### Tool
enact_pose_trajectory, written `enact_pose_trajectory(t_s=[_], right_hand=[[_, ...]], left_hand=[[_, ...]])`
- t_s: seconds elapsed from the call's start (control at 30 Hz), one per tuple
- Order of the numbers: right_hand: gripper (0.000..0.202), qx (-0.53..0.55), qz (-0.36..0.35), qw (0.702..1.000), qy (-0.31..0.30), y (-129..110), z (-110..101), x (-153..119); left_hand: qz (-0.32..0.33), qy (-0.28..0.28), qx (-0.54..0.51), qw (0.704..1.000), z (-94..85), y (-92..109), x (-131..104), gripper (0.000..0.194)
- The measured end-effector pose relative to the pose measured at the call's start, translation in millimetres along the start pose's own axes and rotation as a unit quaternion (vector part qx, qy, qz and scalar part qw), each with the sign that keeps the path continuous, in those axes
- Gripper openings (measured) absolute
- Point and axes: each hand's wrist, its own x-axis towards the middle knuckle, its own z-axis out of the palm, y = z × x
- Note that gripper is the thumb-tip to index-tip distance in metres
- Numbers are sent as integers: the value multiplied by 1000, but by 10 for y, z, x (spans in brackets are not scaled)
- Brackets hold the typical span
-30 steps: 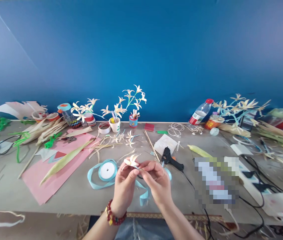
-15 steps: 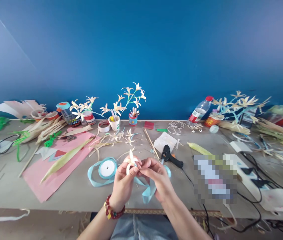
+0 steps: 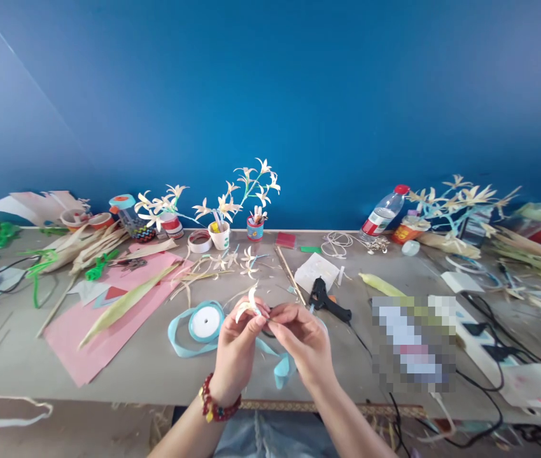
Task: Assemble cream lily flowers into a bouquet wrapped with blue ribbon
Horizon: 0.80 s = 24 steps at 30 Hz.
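Observation:
A cream-coloured handmade flower is pinched in my left hand, petals pointing up and to the left. My right hand has thumb and fingers pressed together at the flower's base, close against the left fingertips. Light blue ribbon trails below the hands, its upper end hidden by the fingers. The ribbon spool lies flat just left of my left hand. Beyond the fingers, a few finished flowers rest on the table.
A black glue gun with its cord lies right of my hands. Pink paper with a corn husk covers the left. Flower stems stand in a white cup. A water bottle leans at the back; a power strip sits far right.
The flower has turned in my left fingers, its petals now facing more to the left. My right hand's fingers have shifted slightly, and the ribbon below has swung a little.

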Motion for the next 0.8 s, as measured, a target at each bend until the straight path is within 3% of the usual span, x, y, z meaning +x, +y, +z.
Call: enact_pose_trajectory(t_s=[0.13,0.27,0.33,0.47,0.57,0.8], right_hand=[[21,93,106,990,-27,-44,8,49],[23,129,159,978,-30,-40,36,61],[25,131,143,981,-19,-31,57,49],[22,88,42,995,24,9,75,7],[19,38,1,999,21,34,52,-10],[21,86,103,990,-43,-15,-42,62]], left_hand=[[-6,-34,7,999,-31,27,20,16],[-28,-35,-15,999,-34,33,27,18],[-35,-30,-29,999,-32,16,18,16],[-31,-1,-38,999,-16,-35,-24,12],[-18,17,-35,999,-3,-37,-44,9],[3,-38,29,999,-38,27,-12,7]])
